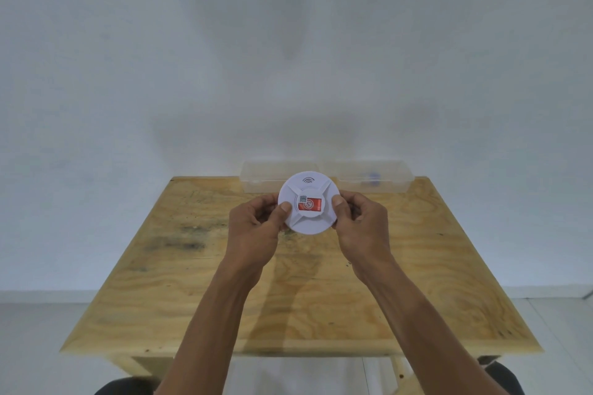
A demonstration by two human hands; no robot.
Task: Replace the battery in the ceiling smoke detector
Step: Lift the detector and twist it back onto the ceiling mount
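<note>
A round white smoke detector is held up above the wooden table, its face toward me. It shows a red label in the middle and a small wave symbol near its top. My left hand grips its left edge, thumb on the front face. My right hand grips its right edge, thumb on the rim. The detector's back is hidden, and no battery is visible.
Two clear plastic boxes stand at the table's far edge against the white wall: one at the left and one at the right with a small blue item inside. Pale floor surrounds the table.
</note>
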